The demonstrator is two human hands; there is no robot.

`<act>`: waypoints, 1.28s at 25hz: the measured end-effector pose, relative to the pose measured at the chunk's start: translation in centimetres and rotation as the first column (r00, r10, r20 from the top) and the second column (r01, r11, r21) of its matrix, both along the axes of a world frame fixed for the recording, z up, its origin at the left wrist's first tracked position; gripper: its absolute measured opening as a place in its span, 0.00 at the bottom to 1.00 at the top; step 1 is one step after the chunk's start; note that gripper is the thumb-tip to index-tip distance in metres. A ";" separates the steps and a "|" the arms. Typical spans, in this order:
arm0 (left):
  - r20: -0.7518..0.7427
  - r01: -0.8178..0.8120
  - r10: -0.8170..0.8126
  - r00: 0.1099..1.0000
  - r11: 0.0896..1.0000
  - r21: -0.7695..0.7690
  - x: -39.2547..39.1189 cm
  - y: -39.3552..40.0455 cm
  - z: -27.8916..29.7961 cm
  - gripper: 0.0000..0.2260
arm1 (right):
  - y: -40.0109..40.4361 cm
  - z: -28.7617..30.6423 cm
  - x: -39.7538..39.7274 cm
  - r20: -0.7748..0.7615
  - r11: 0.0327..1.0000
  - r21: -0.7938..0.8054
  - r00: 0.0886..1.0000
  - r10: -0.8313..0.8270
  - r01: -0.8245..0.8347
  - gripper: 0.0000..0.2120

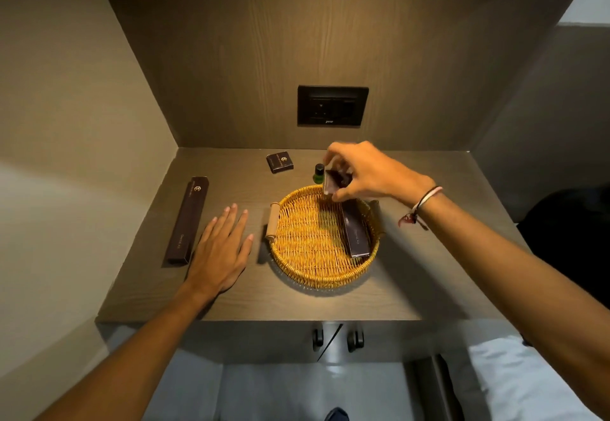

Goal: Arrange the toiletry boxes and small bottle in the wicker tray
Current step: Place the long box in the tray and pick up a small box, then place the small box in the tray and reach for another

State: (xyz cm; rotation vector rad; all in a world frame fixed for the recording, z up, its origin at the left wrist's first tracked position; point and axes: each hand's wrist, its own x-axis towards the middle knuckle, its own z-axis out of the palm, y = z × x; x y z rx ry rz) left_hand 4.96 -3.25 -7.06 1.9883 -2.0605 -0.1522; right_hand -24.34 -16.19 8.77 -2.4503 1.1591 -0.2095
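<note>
1. The worktop (297, 298) sits in a wood-lined niche, so everything lies within easy reach of both arms.
2. The wicker tray (307, 242) stands at its middle, handles left and right, most of its floor bare for more items.
3. The long box (187, 219) lies left of the tray, just beside the left hand (219, 249), whose fingers (231, 219) rest flat and released, likely the next pick.
4. A dark box (355, 231) leans along the tray's right wall, leaving room.
5. The right hand (363, 173) hovers over the tray's far rim, pinching a small box (335, 181) to set inside.
6. A square box (280, 163) waits behind.
7. The small bottle (319, 174) stands upright beyond the rim.
</note>
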 end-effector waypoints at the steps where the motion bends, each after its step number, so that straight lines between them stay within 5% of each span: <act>1: -0.001 -0.002 0.002 1.000 1.000 0.002 0.0 0.0 0.1 0.29 | 1.5 -0.2 1.0 -0.076 0.996 0.021 0.993 0.091 -0.090 0.27; 5: -0.004 -0.003 0.003 1.000 1.000 0.009 0.0 0.1 0.1 0.29 | 6.0 -2.4 3.9 -0.378 0.950 0.085 0.873 0.309 -0.299 0.23; 8: -0.009 -0.001 0.001 1.000 1.000 0.004 0.0 0.1 0.1 0.29 | 6.9 -3.5 3.9 -0.422 0.945 0.127 0.846 0.325 -0.300 0.21; 13: -0.013 -0.006 0.007 1.000 1.000 0.013 -0.1 0.1 -0.1 0.29 | 5.0 -3.0 4.2 -0.386 0.951 0.216 0.875 0.291 -0.221 0.22; 18: -0.021 -0.004 0.004 1.000 1.000 0.013 0.1 0.0 -0.1 0.30 | -2.3 -1.7 5.4 -0.153 0.993 -0.091 0.985 -0.082 0.069 0.16; 21: -0.021 -0.005 0.005 1.000 1.000 0.003 0.2 0.1 -0.2 0.29 | -4.9 -3.3 6.5 -0.248 0.975 -0.153 0.949 -0.196 0.161 0.17; 25: -0.015 -0.007 0.007 1.000 1.000 -0.004 0.2 0.0 -0.2 0.29 | -5.8 -4.9 7.2 -0.379 0.964 -0.213 0.896 -0.233 0.160 0.16; 32: -0.014 -0.007 0.007 1.000 1.000 -0.010 0.2 0.1 0.0 0.30 | -5.5 -2.7 6.2 -0.263 0.965 -0.245 0.952 -0.157 0.092 0.14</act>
